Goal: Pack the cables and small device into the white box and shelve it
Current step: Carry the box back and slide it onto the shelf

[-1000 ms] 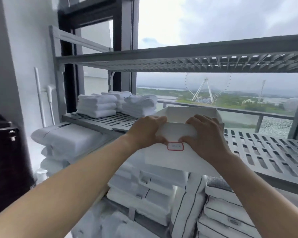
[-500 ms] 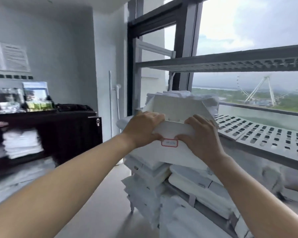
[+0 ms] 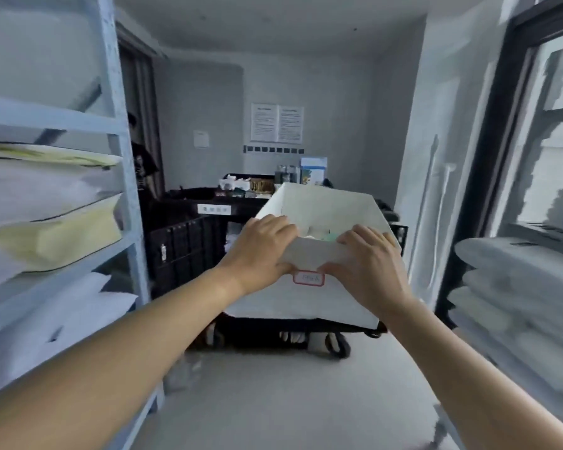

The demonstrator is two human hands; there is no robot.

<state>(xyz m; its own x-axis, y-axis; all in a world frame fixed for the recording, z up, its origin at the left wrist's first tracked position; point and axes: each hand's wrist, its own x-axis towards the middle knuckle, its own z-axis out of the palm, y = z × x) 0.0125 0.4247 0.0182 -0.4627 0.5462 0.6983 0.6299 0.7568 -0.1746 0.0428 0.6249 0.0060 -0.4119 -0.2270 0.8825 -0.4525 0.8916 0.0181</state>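
Observation:
I hold an open white box [image 3: 325, 203] in the air in front of me, at chest height. It has a small red-bordered label [image 3: 308, 278] on its near wall. My left hand [image 3: 263, 251] grips the near rim on the left, and my right hand [image 3: 369, 264] grips it on the right. Inside the box, only a bit of white and pale green contents [image 3: 322, 233] shows above the near wall; cables and device cannot be made out.
A black service cart [image 3: 189, 251] with bottles and supplies on top stands just behind the box. A pale metal shelf rack [image 3: 124, 177] with folded linen is at my left. Stacked bedding [image 3: 520, 287] sits at the right by the window. A person [image 3: 142, 167] stands beyond the rack.
I have turned left, away from the window shelf, carrying the box with me. Both hands kept their grip on the near rim. The cart and room wall now face me.

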